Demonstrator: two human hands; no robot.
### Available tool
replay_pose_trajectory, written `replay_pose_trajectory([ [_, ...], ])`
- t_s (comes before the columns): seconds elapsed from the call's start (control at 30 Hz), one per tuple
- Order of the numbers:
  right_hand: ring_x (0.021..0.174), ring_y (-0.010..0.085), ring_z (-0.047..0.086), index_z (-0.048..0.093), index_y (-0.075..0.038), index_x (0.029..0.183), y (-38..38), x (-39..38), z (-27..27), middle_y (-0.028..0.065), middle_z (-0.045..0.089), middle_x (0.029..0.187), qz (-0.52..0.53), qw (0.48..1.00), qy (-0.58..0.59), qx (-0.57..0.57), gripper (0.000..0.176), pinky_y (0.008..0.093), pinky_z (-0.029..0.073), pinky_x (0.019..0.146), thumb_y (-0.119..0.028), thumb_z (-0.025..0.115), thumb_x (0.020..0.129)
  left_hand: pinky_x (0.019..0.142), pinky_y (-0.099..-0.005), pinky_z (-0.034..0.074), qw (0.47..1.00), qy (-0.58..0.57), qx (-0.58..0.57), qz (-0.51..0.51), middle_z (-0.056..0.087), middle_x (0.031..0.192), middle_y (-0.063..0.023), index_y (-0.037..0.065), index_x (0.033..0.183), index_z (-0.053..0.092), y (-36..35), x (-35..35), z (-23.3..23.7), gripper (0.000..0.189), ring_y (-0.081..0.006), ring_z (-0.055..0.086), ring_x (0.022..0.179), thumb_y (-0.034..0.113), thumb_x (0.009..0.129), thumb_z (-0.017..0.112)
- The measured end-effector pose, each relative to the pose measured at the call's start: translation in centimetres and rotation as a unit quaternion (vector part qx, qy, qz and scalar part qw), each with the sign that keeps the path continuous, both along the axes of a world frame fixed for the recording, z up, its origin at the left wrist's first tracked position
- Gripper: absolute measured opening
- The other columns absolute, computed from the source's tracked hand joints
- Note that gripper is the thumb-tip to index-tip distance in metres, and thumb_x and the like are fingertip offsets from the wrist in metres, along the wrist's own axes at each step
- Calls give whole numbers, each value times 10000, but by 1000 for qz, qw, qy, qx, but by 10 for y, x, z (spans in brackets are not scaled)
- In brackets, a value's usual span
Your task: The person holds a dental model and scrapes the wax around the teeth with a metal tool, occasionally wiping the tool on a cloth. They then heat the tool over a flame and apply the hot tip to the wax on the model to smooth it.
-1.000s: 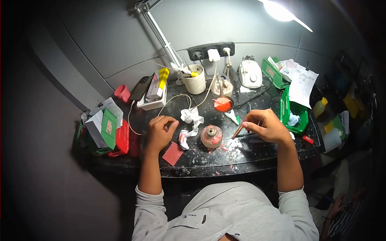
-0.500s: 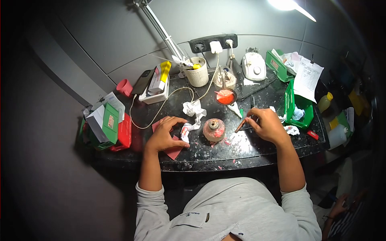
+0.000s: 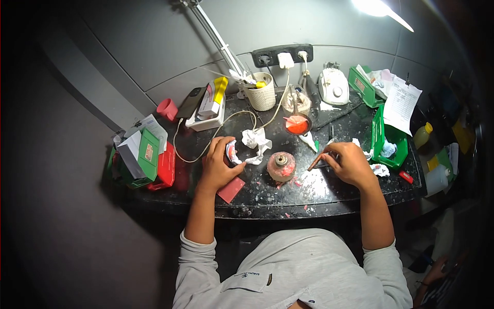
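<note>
My left hand (image 3: pixel 216 167) grips a small white-and-pink dental model (image 3: pixel 231 152) between thumb and fingers, raised at the left of the bench. Just below that hand lies a flat pink wax sheet (image 3: pixel 231 190). Crumpled white paper (image 3: pixel 257 139) sits right beside the model. My right hand (image 3: pixel 350 160) pinches a thin brown-handled tool (image 3: pixel 314 162); its working end cannot be made out. Between my hands stands a round glass spirit lamp (image 3: pixel 281 169) smeared with pink wax. Behind it, a small pan (image 3: pixel 298 125) holds orange-red and pink material.
Pink scraps dot the black bench (image 3: pixel 257 207). Green bins (image 3: pixel 396 147) with papers stand at the right, near a white control unit (image 3: pixel 333 87). A woven cup (image 3: pixel 261 98) of tools, a phone (image 3: pixel 191 103) and its cable lie at the back left. Another person's hand shows at the lower right.
My left hand has closed on the dental model and lifted it off the bench, tilting it and uncovering more of the wax sheet. My right hand keeps its tool nearly still. The view has shifted slightly.
</note>
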State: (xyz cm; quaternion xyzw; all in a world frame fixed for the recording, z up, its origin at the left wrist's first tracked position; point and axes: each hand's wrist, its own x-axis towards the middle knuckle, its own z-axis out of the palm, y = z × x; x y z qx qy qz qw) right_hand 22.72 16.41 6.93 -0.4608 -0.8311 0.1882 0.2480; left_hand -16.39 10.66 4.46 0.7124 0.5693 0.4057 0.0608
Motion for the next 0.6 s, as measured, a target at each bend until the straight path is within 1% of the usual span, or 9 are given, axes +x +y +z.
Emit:
replay_pose_trajectory([
  [0.03, 778, 365, 732, 796, -37, 974, 1, 0, -1, 178, 752, 851, 0, 1000, -7, -4, 182, 452, 566, 723, -217, 776, 959, 1005, -410, 556, 1000, 5, -9, 18, 531, 1363, -153, 41, 1362, 645, -1, -3, -3, 711, -320, 649, 1185, 69, 706, 919],
  [0.07, 778, 365, 732, 796, -37, 974, 1, 0, -1, 178, 752, 851, 4, 1000, -6, -2, 182, 452, 566, 723, -217, 776, 959, 1005, -410, 556, 1000, 6, -6, 22, 531, 1363, -153, 41, 1362, 645, -1, -2, -1, 711, -320, 649, 1185, 69, 706, 919],
  [0.13, 767, 352, 729, 812, -51, 982, 0, -1, -1, 169, 749, 849, 17, 1000, -16, 5, 164, 441, 564, 709, -209, 779, 955, 1027, -445, 537, 997, 43, 43, 48, 556, 1345, -180, 57, 1397, 622, -2, 0, 2, 760, -369, 629, 1200, 71, 693, 910],
  [0.17, 761, 345, 727, 821, -58, 987, 0, -1, -1, 164, 747, 848, 21, 1000, -21, 8, 156, 436, 563, 702, -205, 781, 952, 1044, -447, 539, 998, 30, 40, 45, 535, 1384, -189, 53, 1423, 610, -2, -1, 3, 774, -374, 623, 1239, 40, 705, 898],
  [0.3, 749, 349, 725, 823, -63, 988, 0, -2, 0, 167, 750, 841, 11, 1000, -29, -5, 163, 440, 566, 701, -217, 778, 959, 1062, -446, 536, 996, 18, 82, 36, 560, 1393, -183, 53, 1424, 609, 1, -2, 3, 767, -368, 626, 1257, 35, 713, 898],
  [0.37, 674, 331, 686, 822, -38, 1021, -1, -4, 2, 181, 737, 804, -3, 999, -32, -32, 156, 427, 528, 650, -175, 796, 950, 1041, -433, 556, 993, 33, 108, 32, 592, 1390, -172, 53, 1434, 605, 2, -3, 4, 764, -359, 643, 1245, 39, 729, 902],
  [0.47, 646, 327, 680, 824, -51, 1029, 0, -3, -2, 173, 736, 784, -3, 999, -40, -36, 156, 430, 518, 627, -182, 800, 949, 996, -420, 580, 992, 17, 118, 42, 618, 1370, -168, 51, 1445, 599, 1, 0, 5, 766, -354, 664, 1207, 57, 745, 910],
  [0.57, 717, 359, 721, 826, -104, 1027, -1, -5, 3, 158, 747, 778, -8, 997, -58, -41, 188, 468, 556, 687, -275, 790, 958, 959, -412, 596, 989, 18, 126, 69, 608, 1382, -170, 49, 1448, 599, 1, -2, 5, 762, -356, 671, 1190, 54, 754, 915],
  [0.6, 717, 359, 721, 826, -104, 1027, -3, -5, 4, 158, 747, 778, -3, 997, -58, -42, 188, 468, 556, 687, -275, 790, 958, 959, -412, 596, 989, 18, 124, 73, 608, 1382, -170, 49, 1448, 599, -1, -1, 4, 762, -356, 671, 1190, 54, 754, 915],
])
